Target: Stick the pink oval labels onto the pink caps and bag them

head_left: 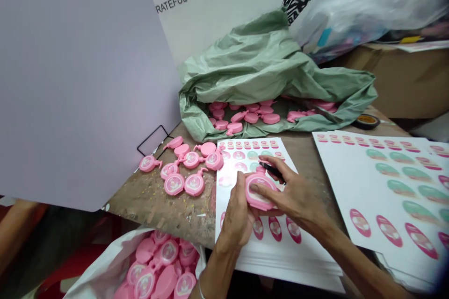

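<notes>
My left hand (237, 215) grips a pink round plastic case (258, 191) from its left side, over a stack of sticker sheets (245, 159). My right hand (298, 196) rests on the case, its fingers pressing the white label on the front, and a dark thin tool (271, 170) is pinched between its thumb and forefinger. Several labelled pink cases (184, 170) lie in a loose group on the worn table (157, 201) to the left of the sheet.
A green plastic bag (266, 65) at the back holds several unlabelled pink cases. A white bag (161, 266) at the front left holds several labelled ones. More sticker sheets (393, 182) lie at the right, a roll of tape (366, 121) behind them. A lilac board (77, 74) stands at the left.
</notes>
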Demonstrator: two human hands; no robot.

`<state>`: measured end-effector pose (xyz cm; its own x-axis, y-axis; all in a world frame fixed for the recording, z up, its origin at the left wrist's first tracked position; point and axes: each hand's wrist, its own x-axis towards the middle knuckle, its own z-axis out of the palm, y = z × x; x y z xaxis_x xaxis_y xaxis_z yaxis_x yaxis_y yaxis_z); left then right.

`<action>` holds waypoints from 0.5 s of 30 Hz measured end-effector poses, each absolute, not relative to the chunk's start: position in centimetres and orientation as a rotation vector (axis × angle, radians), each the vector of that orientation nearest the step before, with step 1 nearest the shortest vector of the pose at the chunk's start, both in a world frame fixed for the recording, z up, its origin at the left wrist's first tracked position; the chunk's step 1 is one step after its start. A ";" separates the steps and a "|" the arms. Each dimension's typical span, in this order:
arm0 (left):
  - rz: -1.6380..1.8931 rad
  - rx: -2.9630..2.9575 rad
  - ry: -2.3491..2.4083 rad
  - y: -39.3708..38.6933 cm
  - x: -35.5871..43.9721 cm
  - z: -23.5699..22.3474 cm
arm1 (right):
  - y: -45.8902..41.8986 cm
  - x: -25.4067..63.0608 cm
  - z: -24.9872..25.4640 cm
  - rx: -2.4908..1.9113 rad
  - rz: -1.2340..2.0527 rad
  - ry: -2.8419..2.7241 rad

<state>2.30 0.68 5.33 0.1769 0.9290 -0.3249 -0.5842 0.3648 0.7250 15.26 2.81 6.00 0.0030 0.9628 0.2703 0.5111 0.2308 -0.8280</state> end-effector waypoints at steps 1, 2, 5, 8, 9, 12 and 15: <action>1.120 0.512 0.820 0.6 2.2 5.2 | 3.2 15.1 5.7 -1.401 0.694 -1.584; 1.100 0.552 0.797 0.6 2.1 5.1 | 3.6 15.3 5.5 -1.405 0.726 -1.552; 1.051 0.699 0.768 0.6 1.3 5.2 | 4.6 16.6 5.3 -1.426 0.737 -1.543; 1.019 0.723 0.793 0.8 0.6 5.5 | 4.6 18.1 5.8 -1.463 0.569 -1.587; 1.012 0.709 0.807 0.9 0.4 5.5 | 4.3 18.4 6.1 -1.461 0.487 -1.622; 0.996 0.695 0.822 1.1 0.5 5.5 | 3.3 18.6 6.8 -1.385 0.287 -1.820; 0.998 0.733 0.812 1.1 0.8 5.2 | 2.5 18.2 7.0 -1.286 0.147 -1.988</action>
